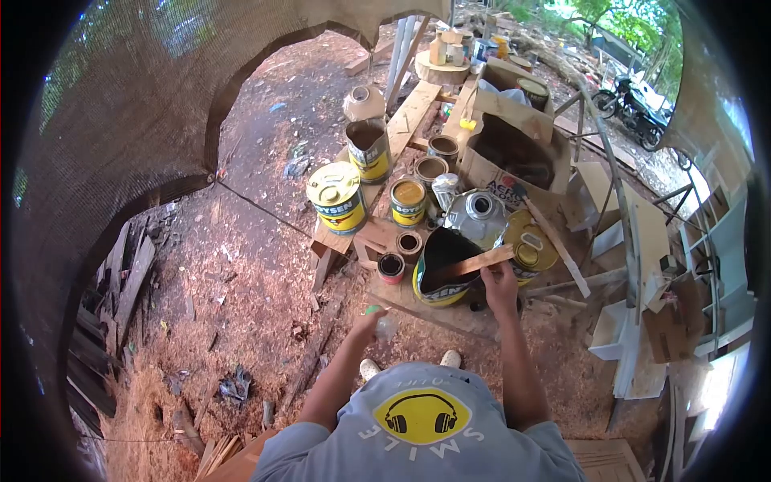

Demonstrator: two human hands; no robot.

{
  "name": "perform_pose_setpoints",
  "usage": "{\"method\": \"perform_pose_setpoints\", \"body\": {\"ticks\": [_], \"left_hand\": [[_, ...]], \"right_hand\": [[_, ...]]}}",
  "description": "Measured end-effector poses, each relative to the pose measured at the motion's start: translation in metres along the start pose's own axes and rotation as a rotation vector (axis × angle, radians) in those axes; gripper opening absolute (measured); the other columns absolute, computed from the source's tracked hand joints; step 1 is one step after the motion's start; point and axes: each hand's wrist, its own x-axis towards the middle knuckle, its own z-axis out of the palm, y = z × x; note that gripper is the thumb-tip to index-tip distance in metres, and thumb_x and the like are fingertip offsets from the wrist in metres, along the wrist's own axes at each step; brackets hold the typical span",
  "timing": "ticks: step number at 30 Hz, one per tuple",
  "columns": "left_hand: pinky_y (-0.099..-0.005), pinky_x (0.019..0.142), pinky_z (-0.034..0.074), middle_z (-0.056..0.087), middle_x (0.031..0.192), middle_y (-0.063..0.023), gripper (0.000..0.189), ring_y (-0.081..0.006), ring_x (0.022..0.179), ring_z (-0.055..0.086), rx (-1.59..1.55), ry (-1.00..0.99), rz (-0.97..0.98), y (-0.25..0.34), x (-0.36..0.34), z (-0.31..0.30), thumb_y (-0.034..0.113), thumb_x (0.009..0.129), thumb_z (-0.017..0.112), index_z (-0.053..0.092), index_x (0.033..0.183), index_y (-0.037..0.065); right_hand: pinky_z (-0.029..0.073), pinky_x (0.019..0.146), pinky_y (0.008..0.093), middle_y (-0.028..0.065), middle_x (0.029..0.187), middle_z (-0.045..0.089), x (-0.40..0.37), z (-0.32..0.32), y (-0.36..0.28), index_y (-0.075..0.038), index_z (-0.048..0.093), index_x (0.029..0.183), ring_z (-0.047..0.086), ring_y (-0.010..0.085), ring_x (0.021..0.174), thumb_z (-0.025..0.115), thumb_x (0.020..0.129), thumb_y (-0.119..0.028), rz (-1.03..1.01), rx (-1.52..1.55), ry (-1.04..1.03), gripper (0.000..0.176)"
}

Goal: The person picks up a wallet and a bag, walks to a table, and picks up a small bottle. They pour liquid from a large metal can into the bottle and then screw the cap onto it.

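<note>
My right hand (502,283) is closed around the end of the wooden stick (470,263). The stick slants down into the open paint can (444,273) on the counter (438,310), I think so that its tip reaches the paint. My left hand (371,323) grips a small clear bottle (386,326) just beside the counter edge.

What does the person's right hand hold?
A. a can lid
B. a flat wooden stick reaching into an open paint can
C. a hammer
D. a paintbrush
B: the right hand grips a flat wooden stick whose far end sits in the open can; the left hand holds a small clear bottle.
</note>
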Motion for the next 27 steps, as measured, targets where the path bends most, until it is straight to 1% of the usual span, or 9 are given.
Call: {"method": "perform_pose_setpoints", "body": {"ticks": [4,8,11,14,15,19,22,23,27], "left_hand": [[-0.0446,0.056,0.055,0.065,0.086,-0.0097,0.04,-0.0267,0.069,0.066,0.008,0.212,0.038,0.02,-0.045,0.023,0.036,0.089,0.066,0.057,0.11,0.003],[-0.0393,0.055,0.055,0.065,0.081,-0.0091,0.034,-0.0244,0.065,0.066,-0.282,-0.077,-0.041,0.013,-0.036,0.008,0.03,0.085,0.071,0.061,0.101,0.002],[-0.0378,0.054,0.054,0.066,0.081,-0.011,0.04,-0.0243,0.064,0.067,0.073,0.408,0.124,-0.005,-0.034,-0.007,0.035,0.081,0.075,0.064,0.099,0.001],[-0.0359,0.053,0.052,0.067,0.079,-0.0122,0.049,-0.0223,0.061,0.066,0.308,0.578,0.13,-0.015,-0.057,-0.019,0.04,0.076,0.078,0.065,0.098,-0.002],[-0.0343,0.053,0.051,0.068,0.079,-0.0135,0.055,-0.0208,0.062,0.066,0.782,0.709,0.265,0.002,-0.104,0.015,0.043,0.075,0.08,0.066,0.099,-0.004],[-0.0346,0.058,0.055,0.069,0.081,-0.0116,0.047,-0.0244,0.067,0.069,0.329,0.433,0.108,-0.024,-0.102,-0.018,0.04,0.078,0.079,0.067,0.099,-0.001],[-0.0337,0.058,0.055,0.069,0.081,-0.0107,0.043,-0.0246,0.064,0.068,0.196,0.537,0.125,-0.029,-0.12,-0.013,0.039,0.08,0.077,0.067,0.097,0.001],[-0.0337,0.056,0.055,0.068,0.082,-0.0114,0.043,-0.0242,0.062,0.067,-0.412,0.301,0.072,-0.026,-0.122,-0.011,0.039,0.081,0.076,0.067,0.096,0.0],[-0.0439,0.063,0.055,0.064,0.101,-0.0151,0.053,-0.0276,0.083,0.067,0.104,0.529,0.205,-0.003,-0.164,-0.006,0.041,0.084,0.072,0.059,0.116,0.0]], "right_hand": [[0.05,0.085,0.0316,0.0099,0.101,0.067,0.001,0.001,-0.004,0.001,0.057,0.121,0.064,0.0179,0.092,0.066,0.089,-0.014,0.043,0.0,-0.005,0.036],[0.049,0.086,0.0324,0.0107,0.103,0.067,0.006,0.008,0.007,0.002,0.057,0.119,0.064,0.0194,0.094,0.068,0.088,-0.018,-0.012,-0.053,0.034,0.038],[0.048,0.087,0.0326,0.0109,0.105,0.066,0.015,0.015,0.019,0.003,0.057,0.118,0.063,0.0197,0.096,0.072,0.088,-0.024,-0.028,-0.016,0.058,0.043],[0.046,0.089,0.0322,0.0102,0.109,0.064,0.028,0.023,0.017,0.004,0.054,0.121,0.06,0.0185,0.099,0.073,0.088,-0.029,0.119,0.131,0.073,0.05],[0.045,0.091,0.0316,0.0098,0.112,0.061,0.033,0.026,0.016,0.004,0.052,0.124,0.058,0.0176,0.102,0.072,0.089,-0.03,0.154,0.182,0.079,0.053],[0.043,0.093,0.0316,0.0092,0.119,0.058,0.044,0.037,0.018,0.004,0.048,0.129,0.056,0.0175,0.107,0.071,0.09,-0.032,0.134,0.394,0.089,0.059],[0.042,0.098,0.0323,0.0111,0.125,0.057,0.053,0.043,0.028,0.006,0.043,0.133,0.054,0.0179,0.113,0.068,0.093,-0.025,0.158,0.397,0.12,0.057],[0.042,0.097,0.0324,0.0114,0.125,0.057,0.053,0.043,0.027,0.006,0.042,0.134,0.054,0.0181,0.113,0.067,0.093,-0.024,0.188,0.389,0.125,0.056],[0.043,0.096,0.0328,0.0124,0.124,0.058,0.05,0.044,0.013,0.006,0.039,0.136,0.056,0.019,0.111,0.065,0.095,-0.021,0.219,0.354,0.155,0.056]]}}
